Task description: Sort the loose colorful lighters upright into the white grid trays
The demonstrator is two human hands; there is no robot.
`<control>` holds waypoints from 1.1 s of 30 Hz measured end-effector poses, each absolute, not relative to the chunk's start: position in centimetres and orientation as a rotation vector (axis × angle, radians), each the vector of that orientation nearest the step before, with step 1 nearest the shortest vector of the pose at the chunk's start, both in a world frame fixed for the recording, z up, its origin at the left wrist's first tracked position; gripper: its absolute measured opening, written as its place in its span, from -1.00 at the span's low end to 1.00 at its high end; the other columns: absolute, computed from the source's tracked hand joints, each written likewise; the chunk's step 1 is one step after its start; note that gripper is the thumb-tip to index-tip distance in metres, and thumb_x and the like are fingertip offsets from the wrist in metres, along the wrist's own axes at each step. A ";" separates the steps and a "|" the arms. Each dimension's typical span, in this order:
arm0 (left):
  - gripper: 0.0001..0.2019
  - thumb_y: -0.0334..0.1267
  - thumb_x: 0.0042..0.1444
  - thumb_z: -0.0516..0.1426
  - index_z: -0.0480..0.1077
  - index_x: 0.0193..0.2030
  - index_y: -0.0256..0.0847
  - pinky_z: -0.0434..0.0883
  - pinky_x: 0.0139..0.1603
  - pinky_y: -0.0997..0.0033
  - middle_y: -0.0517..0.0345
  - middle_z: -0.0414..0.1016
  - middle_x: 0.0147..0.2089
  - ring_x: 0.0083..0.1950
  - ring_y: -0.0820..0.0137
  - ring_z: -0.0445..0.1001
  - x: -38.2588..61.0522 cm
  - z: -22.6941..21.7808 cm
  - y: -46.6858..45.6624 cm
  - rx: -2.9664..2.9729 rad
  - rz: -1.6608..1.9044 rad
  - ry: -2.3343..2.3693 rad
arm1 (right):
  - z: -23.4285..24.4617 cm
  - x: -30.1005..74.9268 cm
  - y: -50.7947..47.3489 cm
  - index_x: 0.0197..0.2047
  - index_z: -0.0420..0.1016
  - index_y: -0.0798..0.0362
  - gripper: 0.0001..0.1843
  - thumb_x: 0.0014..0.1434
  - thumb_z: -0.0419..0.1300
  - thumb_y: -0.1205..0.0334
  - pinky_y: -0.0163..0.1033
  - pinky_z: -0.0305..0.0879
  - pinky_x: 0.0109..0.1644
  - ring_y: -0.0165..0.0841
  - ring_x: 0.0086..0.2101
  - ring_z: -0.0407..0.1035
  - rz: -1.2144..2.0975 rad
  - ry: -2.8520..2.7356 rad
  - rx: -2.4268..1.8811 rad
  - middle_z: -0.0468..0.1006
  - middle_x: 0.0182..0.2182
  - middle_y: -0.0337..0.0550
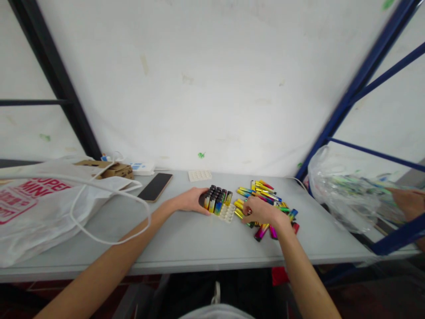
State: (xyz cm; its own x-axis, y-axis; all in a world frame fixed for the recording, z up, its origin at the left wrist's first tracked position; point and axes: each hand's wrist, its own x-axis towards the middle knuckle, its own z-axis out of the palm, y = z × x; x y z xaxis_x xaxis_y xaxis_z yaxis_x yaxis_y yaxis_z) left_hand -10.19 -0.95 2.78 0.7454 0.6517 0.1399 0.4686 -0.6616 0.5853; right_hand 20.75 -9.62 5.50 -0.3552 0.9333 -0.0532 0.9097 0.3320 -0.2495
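My left hand (191, 200) rests against the left side of a white tray (228, 213) with rows of upright coloured lighters (217, 198) in it, fingers curled round its edge. My right hand (259, 210) lies on a loose heap of coloured lighters (265, 193) spread on the grey table (186, 239), fingers bent down onto them. Whether it grips one is hidden by the hand.
A dark phone (155, 187) lies left of the tray, with an empty white tray (199, 175) behind it. A white plastic bag (40, 208) and cardboard boxes (111, 169) sit at the left. A clear bag (341, 195) and another person's hand (410, 203) are at the right, behind blue frame bars (395, 237).
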 end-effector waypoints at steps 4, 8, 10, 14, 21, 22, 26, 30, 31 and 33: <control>-0.24 0.08 -0.15 0.47 0.45 0.18 -0.19 0.46 0.10 0.22 0.03 0.63 0.13 0.09 0.01 0.58 -10.2 2.8 -1.0 2.401 0.471 0.848 | 5.7 22.4 -9.3 -0.30 0.51 0.00 -0.89 0.20 0.34 0.19 -0.25 0.18 -0.33 -0.28 -0.42 0.38 0.322 -2.380 -1.552 0.55 -0.43 -0.17; -0.22 0.06 -0.16 0.48 0.45 0.20 -0.20 0.45 0.12 0.22 0.02 0.62 0.14 0.11 0.01 0.57 -10.2 2.8 -1.0 2.394 0.473 0.838 | 6.6 23.3 -9.2 -0.06 0.49 0.02 -0.79 0.36 0.18 0.08 -0.23 0.24 -0.26 -0.27 -0.40 0.43 0.418 -2.298 -1.444 0.59 -0.41 -0.19; -0.21 0.05 -0.15 0.48 0.44 0.22 -0.21 0.44 0.15 0.20 0.02 0.61 0.16 0.13 0.00 0.56 -10.2 2.9 -1.1 2.390 0.467 0.835 | 6.9 23.0 -9.0 -0.04 0.55 0.02 -0.74 0.39 0.14 0.06 -0.21 0.28 -0.17 -0.24 -0.28 0.48 0.395 -2.248 -1.337 0.65 -0.25 -0.10; -0.19 0.05 -0.13 0.47 0.42 0.26 -0.20 0.43 0.19 0.19 0.01 0.60 0.19 0.15 0.00 0.55 -10.2 3.2 -1.3 2.381 0.465 0.830 | 6.6 21.9 -8.1 -0.09 0.61 0.04 -0.64 0.32 0.22 -0.08 -0.26 0.19 -0.32 -0.33 -0.42 0.34 0.465 -1.977 -1.251 0.60 -0.34 -0.17; -0.18 0.05 -0.13 0.47 0.40 0.27 -0.16 0.42 0.21 0.19 0.04 0.58 0.21 0.18 0.02 0.54 -10.3 3.5 -1.5 2.352 0.454 0.811 | 5.3 20.0 -7.2 -0.47 0.29 0.01 -0.44 0.33 0.10 -0.28 -0.28 0.14 -0.39 -0.38 -0.47 0.20 0.652 -1.675 -1.198 0.30 -0.53 -0.30; -0.18 0.04 -0.12 0.47 0.40 0.28 -0.16 0.42 0.22 0.19 0.04 0.58 0.22 0.18 0.02 0.54 -10.3 3.5 -1.4 2.349 0.455 0.802 | 5.3 19.8 -7.3 -0.42 0.32 0.01 -0.46 0.36 0.07 -0.28 -0.28 0.21 -0.35 -0.36 -0.42 0.27 0.702 -1.668 -1.172 0.37 -0.48 -0.27; -0.17 0.03 -0.12 0.47 0.39 0.30 -0.15 0.43 0.21 0.19 0.05 0.59 0.20 0.16 0.02 0.55 -10.3 3.5 -1.4 2.339 0.461 0.788 | 5.5 18.6 -8.1 -0.13 0.40 -0.02 -0.54 0.38 0.04 -0.27 -0.27 0.33 -0.30 -0.37 -0.44 0.37 1.027 -1.582 -1.006 0.47 -0.40 -0.27; -0.16 0.05 -0.13 0.47 0.39 0.30 -0.14 0.41 0.24 0.17 0.06 0.59 0.20 0.15 0.02 0.55 -10.3 3.4 -1.4 2.353 0.473 0.793 | 5.4 17.6 -7.9 -0.21 0.36 -0.03 -0.47 0.26 0.11 -0.38 -0.39 -0.08 -0.59 -0.50 -0.66 -0.08 1.213 -1.349 -0.986 0.08 -0.62 -0.48; -0.16 0.05 -0.13 0.47 0.39 0.30 -0.14 0.41 0.23 0.16 0.06 0.59 0.19 0.15 0.02 0.55 -10.2 3.4 -1.4 2.352 0.471 0.795 | 5.3 17.3 -7.7 -0.33 0.31 -0.02 -0.41 0.24 0.08 -0.43 -0.39 -0.20 -0.61 -0.51 -0.66 -0.18 1.258 -1.282 -1.005 -0.01 -0.64 -0.50; -0.17 0.04 -0.13 0.47 0.40 0.29 -0.15 0.42 0.22 0.17 0.06 0.60 0.18 0.14 0.02 0.55 -10.2 3.4 -1.3 2.349 0.469 0.796 | 5.1 16.9 -7.5 -0.50 0.14 -0.03 -0.35 0.22 0.00 -0.47 -0.38 -0.34 -0.62 -0.53 -0.66 -0.29 1.317 -1.176 -1.048 -0.11 -0.66 -0.50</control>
